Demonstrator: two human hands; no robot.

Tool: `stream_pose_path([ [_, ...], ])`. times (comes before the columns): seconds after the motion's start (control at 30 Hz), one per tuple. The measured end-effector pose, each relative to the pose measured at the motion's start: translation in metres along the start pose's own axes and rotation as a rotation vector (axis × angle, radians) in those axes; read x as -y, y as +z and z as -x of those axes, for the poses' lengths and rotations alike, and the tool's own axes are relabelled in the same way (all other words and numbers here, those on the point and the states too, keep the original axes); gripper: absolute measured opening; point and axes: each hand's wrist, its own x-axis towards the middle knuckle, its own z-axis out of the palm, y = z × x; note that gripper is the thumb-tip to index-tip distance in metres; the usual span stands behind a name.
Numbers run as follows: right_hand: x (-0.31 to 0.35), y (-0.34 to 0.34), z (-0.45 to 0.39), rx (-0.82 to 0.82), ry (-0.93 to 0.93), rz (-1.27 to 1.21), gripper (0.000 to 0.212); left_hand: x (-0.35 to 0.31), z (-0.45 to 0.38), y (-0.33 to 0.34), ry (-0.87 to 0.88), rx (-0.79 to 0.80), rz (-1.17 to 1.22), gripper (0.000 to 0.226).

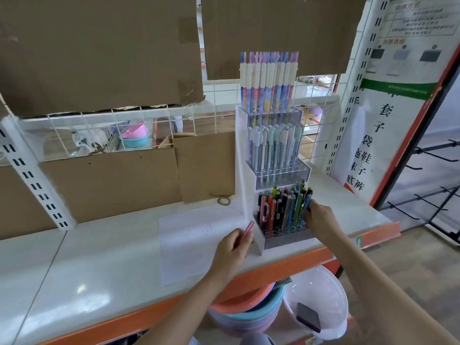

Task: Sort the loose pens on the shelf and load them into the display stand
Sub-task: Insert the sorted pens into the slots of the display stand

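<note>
A white three-tier display stand [245,170] sits on the white shelf [99,255]. Its top tier holds tall pastel pens [268,80], the middle tier pale capped pens [275,148], the bottom tier several mixed coloured pens [282,210]. My left hand [231,247] holds a pink pen [247,231] just left of the stand's base, tip pointing up toward it. My right hand [319,220] reaches to the bottom tier's right end and pinches a blue pen [308,201] standing there.
A sheet of white paper [194,242] lies on the shelf under my left hand. Cardboard panels [112,185] line the back, with a rubber band [223,201] beside them. Stacked plastic basins [251,312] sit below the orange shelf edge [373,236]. A hook rack [428,195] stands right.
</note>
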Motion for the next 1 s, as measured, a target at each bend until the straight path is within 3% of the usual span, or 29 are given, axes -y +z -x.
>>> stream_pose_path([
  [0.43,-0.013,0.012,0.011,-0.039,0.113,0.028,0.026,0.016,0.000,0.001,-0.054,0.085,0.075,0.025],
  [0.53,-0.004,0.010,0.031,-0.080,0.088,-0.192,0.021,0.016,-0.001,-0.005,-0.022,0.096,0.055,0.024],
  [0.73,0.038,0.017,0.082,0.199,-0.035,-0.667,0.024,0.005,0.001,0.023,0.000,0.260,0.032,0.028],
  [0.9,0.039,0.018,0.085,0.131,-0.023,-0.643,0.031,-0.006,0.006,0.036,0.075,0.308,-0.127,0.025],
  [1.0,0.031,0.001,0.076,0.034,0.060,-0.792,0.027,-0.007,0.002,0.034,0.108,0.296,-0.371,0.021],
])
